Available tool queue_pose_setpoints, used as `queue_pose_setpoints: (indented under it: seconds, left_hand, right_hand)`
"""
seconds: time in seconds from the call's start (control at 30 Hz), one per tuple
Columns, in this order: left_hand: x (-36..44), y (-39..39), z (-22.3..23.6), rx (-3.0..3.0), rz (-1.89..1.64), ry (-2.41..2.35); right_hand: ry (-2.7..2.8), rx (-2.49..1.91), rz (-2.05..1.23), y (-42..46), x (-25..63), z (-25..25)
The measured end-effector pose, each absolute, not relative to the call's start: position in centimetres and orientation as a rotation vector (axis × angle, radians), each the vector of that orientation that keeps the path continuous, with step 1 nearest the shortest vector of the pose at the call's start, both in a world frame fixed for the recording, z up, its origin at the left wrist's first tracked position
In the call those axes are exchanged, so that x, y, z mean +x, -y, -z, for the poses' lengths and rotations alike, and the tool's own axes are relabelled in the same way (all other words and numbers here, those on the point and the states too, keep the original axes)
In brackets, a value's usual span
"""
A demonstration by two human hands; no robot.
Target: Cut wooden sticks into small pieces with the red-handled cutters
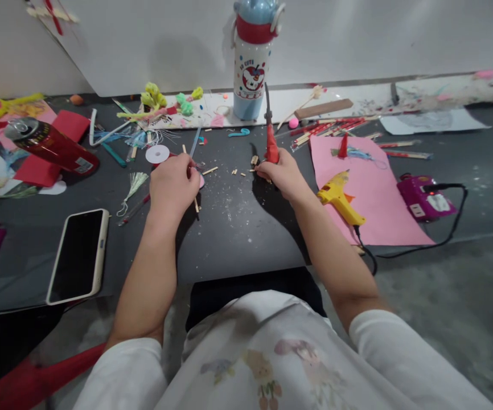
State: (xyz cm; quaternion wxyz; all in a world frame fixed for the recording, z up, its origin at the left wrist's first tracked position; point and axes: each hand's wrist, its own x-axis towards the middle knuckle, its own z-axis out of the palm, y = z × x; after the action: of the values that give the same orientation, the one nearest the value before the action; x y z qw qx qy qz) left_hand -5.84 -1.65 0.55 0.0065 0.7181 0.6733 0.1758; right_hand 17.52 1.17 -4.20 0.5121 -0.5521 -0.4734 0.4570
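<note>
My left hand (173,181) is closed in a pinch, and a thin wooden stick (196,206) runs through its fingers, one end showing above and one below. My right hand (284,173) grips a pair of scissors (271,147) by the red-orange handles, with a dark blade pointing up and away from me. Short cut bits of wood (234,172) lie on the dark table between the hands. Another short stick piece (210,170) sits just right of my left fingers. A white paper disc (157,154) lies beyond the left hand, partly covered by it.
A water bottle (253,68) stands at the back by the wall. To the right, a yellow glue gun (341,199) rests on pink paper (374,210), its cord trailing to the table edge. On the left are a phone (78,256) and a tilted red can (54,148).
</note>
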Motion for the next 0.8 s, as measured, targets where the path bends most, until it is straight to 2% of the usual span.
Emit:
queue_pose_setpoints:
  seconds: [0.27, 0.6, 0.8]
  left_hand:
    - [-6.9, 1.3, -0.6, 2.065, -0.564, -2.280]
    - [-6.9, 1.3, -0.9, 1.953, -0.639, -2.288]
    - [-7.0, 1.4, -1.0, 1.884, -0.706, -2.300]
  right_hand:
    - [1.147, -1.249, -1.300, -0.2, 16.4, 3.5]
    - [1.026, -1.169, -1.292, -0.2, 16.6, 2.3]
    - [1.042, -1.165, -1.172, -0.5, 17.2, 2.5]
